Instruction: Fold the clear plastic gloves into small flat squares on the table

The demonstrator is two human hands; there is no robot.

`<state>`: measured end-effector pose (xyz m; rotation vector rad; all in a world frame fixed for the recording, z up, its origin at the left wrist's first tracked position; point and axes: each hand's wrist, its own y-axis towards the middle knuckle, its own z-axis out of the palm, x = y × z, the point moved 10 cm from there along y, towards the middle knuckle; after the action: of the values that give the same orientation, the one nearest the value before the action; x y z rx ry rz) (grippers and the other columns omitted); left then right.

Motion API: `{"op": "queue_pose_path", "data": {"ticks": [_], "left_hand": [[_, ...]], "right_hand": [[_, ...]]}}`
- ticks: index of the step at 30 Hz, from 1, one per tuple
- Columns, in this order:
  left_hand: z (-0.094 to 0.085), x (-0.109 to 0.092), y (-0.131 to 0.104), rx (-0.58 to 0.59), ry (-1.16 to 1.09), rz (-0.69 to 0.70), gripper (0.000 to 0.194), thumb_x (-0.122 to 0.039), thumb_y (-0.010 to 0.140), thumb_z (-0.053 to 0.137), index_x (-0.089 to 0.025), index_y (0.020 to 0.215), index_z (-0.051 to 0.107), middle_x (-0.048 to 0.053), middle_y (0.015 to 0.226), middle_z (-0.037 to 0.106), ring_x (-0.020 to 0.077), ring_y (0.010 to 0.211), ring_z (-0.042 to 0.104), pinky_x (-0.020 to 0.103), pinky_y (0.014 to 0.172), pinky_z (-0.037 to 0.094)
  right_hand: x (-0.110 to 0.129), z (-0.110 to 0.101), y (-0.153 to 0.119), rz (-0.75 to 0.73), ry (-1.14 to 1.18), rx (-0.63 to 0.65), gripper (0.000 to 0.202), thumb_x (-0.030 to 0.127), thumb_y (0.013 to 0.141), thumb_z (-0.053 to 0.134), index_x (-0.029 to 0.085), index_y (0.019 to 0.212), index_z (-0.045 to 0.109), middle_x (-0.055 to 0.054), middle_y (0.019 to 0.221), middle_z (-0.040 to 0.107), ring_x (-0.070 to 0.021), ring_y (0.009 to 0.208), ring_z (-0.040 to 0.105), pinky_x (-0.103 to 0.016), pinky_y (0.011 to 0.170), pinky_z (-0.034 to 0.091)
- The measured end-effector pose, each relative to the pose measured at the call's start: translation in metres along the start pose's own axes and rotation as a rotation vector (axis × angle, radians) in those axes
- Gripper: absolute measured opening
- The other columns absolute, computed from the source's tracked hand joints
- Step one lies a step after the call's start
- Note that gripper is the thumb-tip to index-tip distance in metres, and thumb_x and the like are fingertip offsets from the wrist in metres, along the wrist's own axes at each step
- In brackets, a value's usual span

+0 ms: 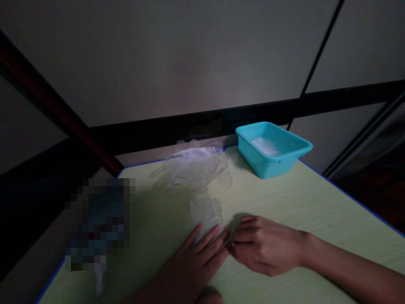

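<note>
A folded clear plastic glove lies on the pale green table top. My left hand rests flat over its near end, fingers stretched out and slightly spread. Just right of those fingertips, my right hand is closed, its fingers curled toward the left hand. Whatever those curled fingers may hold is hidden. Farther back, a loose heap of thin clear plastic gloves spreads toward the table's far edge.
A turquoise plastic basket stands at the far right of the table, with something whitish and clear inside. At the left edge sits a pixelated, blurred item. Light cabinet panels rise behind the table.
</note>
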<state>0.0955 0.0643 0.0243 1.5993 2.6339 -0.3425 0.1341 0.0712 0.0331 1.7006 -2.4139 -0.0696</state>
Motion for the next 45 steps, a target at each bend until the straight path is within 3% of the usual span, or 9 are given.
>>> {"op": "queue_pose_path", "data": {"ticks": [6, 12, 20, 27, 34, 38, 45], "left_hand": [[-0.004, -0.001, -0.002, -0.064, -0.018, 0.013, 0.052, -0.043, 0.084, 0.05, -0.013, 0.126, 0.043, 0.011, 0.137, 0.038, 0.0233, 0.13, 0.024, 0.044, 0.107, 0.018], [-0.006, 0.0, 0.0, -0.052, -0.006, 0.005, 0.052, -0.04, 0.083, 0.053, -0.01, 0.124, 0.045, 0.012, 0.136, 0.04, 0.024, 0.13, 0.025, 0.044, 0.106, 0.02], [0.001, 0.003, -0.004, -0.094, -0.037, 0.017, 0.054, -0.036, 0.084, 0.051, -0.012, 0.13, 0.037, 0.011, 0.141, 0.032, 0.0234, 0.131, 0.022, 0.045, 0.106, 0.02], [0.011, 0.006, -0.005, -0.11, -0.044, 0.041, 0.053, -0.035, 0.087, 0.047, -0.015, 0.133, 0.031, 0.007, 0.145, 0.023, 0.0198, 0.134, 0.012, 0.044, 0.109, 0.013], [0.008, 0.005, -0.007, -0.15, -0.064, 0.048, 0.054, -0.034, 0.087, 0.047, -0.016, 0.135, 0.029, 0.009, 0.144, 0.026, 0.0209, 0.133, 0.014, 0.044, 0.108, 0.015], [0.01, 0.007, -0.006, -0.121, -0.081, 0.032, 0.058, -0.032, 0.087, 0.048, -0.018, 0.137, 0.024, 0.008, 0.144, 0.025, 0.0222, 0.133, 0.015, 0.044, 0.108, 0.017], [0.012, 0.005, -0.004, -0.047, -0.085, 0.024, 0.055, -0.034, 0.085, 0.05, -0.016, 0.134, 0.031, 0.009, 0.144, 0.023, 0.0239, 0.133, 0.013, 0.047, 0.107, 0.017]], "right_hand": [[-0.001, 0.0, 0.001, 0.02, 0.01, 0.009, 0.014, 0.021, 0.087, 0.038, 0.017, 0.083, 0.052, -0.003, 0.076, 0.058, -0.0154, 0.069, 0.05, -0.03, 0.068, 0.034], [-0.002, -0.002, 0.002, 0.045, 0.006, 0.021, 0.016, 0.022, 0.088, 0.037, 0.017, 0.085, 0.051, -0.004, 0.079, 0.059, -0.0158, 0.07, 0.051, -0.03, 0.069, 0.034], [-0.002, -0.003, 0.002, 0.056, 0.023, 0.032, 0.016, 0.021, 0.089, 0.037, 0.016, 0.087, 0.052, -0.005, 0.082, 0.06, -0.0158, 0.073, 0.052, -0.03, 0.071, 0.035], [-0.001, -0.005, 0.002, 0.079, 0.021, 0.041, 0.016, 0.02, 0.09, 0.037, 0.016, 0.088, 0.051, -0.005, 0.082, 0.059, -0.0158, 0.074, 0.052, -0.03, 0.071, 0.034], [-0.002, -0.005, 0.002, 0.074, 0.029, 0.037, 0.014, 0.021, 0.09, 0.038, 0.016, 0.088, 0.051, -0.004, 0.083, 0.059, -0.0156, 0.075, 0.052, -0.03, 0.07, 0.035], [-0.002, -0.005, 0.002, 0.068, 0.036, 0.024, 0.015, 0.02, 0.09, 0.037, 0.016, 0.087, 0.051, -0.004, 0.082, 0.059, -0.0152, 0.074, 0.052, -0.03, 0.072, 0.036], [-0.001, -0.001, 0.0, 0.042, 0.03, 0.025, 0.015, 0.021, 0.089, 0.037, 0.016, 0.085, 0.052, -0.004, 0.08, 0.059, -0.0159, 0.074, 0.052, -0.03, 0.072, 0.036]]}}
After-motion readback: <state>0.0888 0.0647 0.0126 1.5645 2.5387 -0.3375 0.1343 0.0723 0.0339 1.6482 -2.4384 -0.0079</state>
